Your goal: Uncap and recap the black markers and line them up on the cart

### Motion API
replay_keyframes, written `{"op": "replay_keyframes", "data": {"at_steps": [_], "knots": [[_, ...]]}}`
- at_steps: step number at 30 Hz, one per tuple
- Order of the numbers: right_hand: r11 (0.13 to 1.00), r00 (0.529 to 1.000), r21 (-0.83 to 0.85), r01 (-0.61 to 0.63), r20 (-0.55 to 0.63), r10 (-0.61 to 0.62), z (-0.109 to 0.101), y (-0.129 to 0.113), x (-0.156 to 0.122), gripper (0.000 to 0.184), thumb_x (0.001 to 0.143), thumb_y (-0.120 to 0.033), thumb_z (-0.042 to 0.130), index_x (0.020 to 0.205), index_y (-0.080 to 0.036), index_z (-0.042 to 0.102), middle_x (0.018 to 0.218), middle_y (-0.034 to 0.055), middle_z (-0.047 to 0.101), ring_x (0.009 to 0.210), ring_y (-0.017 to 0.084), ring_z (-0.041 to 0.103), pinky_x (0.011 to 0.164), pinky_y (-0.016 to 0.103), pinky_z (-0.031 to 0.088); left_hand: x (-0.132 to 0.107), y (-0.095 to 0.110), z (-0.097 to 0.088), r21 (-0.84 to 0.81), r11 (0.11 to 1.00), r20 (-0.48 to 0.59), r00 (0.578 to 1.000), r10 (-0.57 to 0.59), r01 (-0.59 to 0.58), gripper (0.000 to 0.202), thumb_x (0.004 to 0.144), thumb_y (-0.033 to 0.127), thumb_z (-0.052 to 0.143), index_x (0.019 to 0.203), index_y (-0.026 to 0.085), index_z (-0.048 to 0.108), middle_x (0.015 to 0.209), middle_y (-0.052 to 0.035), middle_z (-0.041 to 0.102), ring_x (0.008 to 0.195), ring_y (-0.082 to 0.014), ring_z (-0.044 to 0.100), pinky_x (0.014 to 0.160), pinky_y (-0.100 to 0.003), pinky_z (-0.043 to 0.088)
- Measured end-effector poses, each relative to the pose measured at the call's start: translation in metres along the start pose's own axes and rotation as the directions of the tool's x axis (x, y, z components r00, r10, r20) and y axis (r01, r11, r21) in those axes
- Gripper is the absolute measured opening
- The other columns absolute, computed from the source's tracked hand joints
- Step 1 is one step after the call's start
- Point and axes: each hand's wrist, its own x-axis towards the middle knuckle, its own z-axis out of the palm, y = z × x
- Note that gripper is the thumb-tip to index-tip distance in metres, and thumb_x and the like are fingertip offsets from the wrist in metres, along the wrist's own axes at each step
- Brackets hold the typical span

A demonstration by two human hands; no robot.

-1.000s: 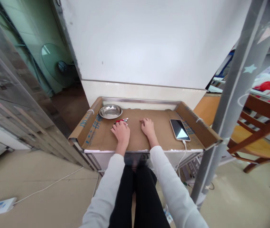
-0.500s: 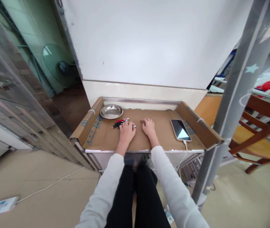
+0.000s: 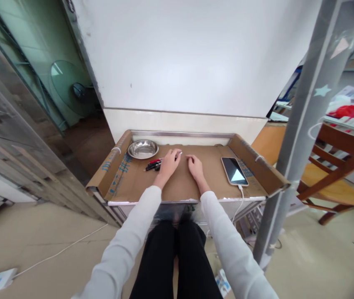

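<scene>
My left hand lies on the brown cardboard-lined tabletop, fingers closed around a thin pen whose white tip pokes out to the right. Just left of that hand lies a small cluster of red and black pens. My right hand rests flat on the cardboard beside the left one, fingers loosely stretched and holding nothing. A round steel bowl sits at the back left corner of the tabletop, beyond the pens.
A phone lies screen-up at the right, with a white cable hanging over the front edge. Raised cardboard flaps line both sides. A grey pole and a wooden chair stand right; a metal cabinet stands left.
My left hand has moved from the pens toward the back and right, taking one thin pen with it. The right hand has stayed in place. The camera has shifted slightly.
</scene>
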Motion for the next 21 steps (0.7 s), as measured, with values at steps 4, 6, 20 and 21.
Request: {"op": "replay_keyframes", "data": {"at_steps": [4, 6, 20, 21], "knots": [[0.974, 0.997, 0.225, -0.028, -0.058, 0.042, -0.001, 0.002, 0.001, 0.034, 0.088, -0.025, 0.032, 0.103, -0.018, 0.062, 0.106, 0.0065, 0.067, 0.098, 0.015, 0.060, 0.091, 0.028, 0.043, 0.004, -0.004, 0.000, -0.107, 0.989, 0.074, 0.992, 0.106, -0.098, 0.024, 0.092, 0.029, 0.043, 0.110, 0.024, 0.057, 0.108, -0.0037, 0.062, 0.098, -0.0157, 0.061, 0.088, -0.028, 0.047], [0.955, 0.999, 0.297, 0.020, -0.045, -0.007, -0.001, -0.001, -0.001, 0.032, 0.088, -0.030, 0.035, 0.101, -0.019, 0.062, 0.109, 0.0050, 0.067, 0.101, 0.014, 0.059, 0.092, 0.027, 0.043, 0.002, -0.004, 0.000, -0.140, 0.981, 0.096, 0.984, 0.152, -0.138, 0.024, 0.090, 0.027, 0.046, 0.111, 0.023, 0.056, 0.109, -0.0036, 0.062, 0.100, -0.0154, 0.060, 0.091, -0.028, 0.046], [0.393, 0.939, 0.853, -0.345, 0.322, 0.125, -0.012, -0.016, 0.002, 0.030, 0.075, -0.047, 0.064, 0.082, -0.018, 0.063, 0.077, 0.0019, 0.068, 0.068, 0.011, 0.065, 0.067, 0.023, 0.054, 0.002, -0.012, 0.004, -0.195, 0.958, -0.055, 0.978, 0.202, -0.209, 0.021, 0.088, 0.033, 0.051, 0.103, 0.018, 0.050, 0.099, -0.0051, 0.057, 0.093, -0.0134, 0.057, 0.086, -0.026, 0.047], [0.388, 0.935, 0.851, -0.354, 0.333, 0.124, -0.012, -0.017, 0.002, 0.032, 0.076, -0.048, 0.062, 0.084, -0.018, 0.063, 0.076, 0.0018, 0.068, 0.068, 0.011, 0.065, 0.066, 0.023, 0.054, 0.001, -0.012, 0.003, -0.195, 0.956, -0.035, 0.975, 0.218, -0.221, 0.018, 0.089, 0.032, 0.051, 0.100, 0.019, 0.051, 0.099, -0.0046, 0.057, 0.093, -0.0134, 0.057, 0.086, -0.026, 0.046]]}}
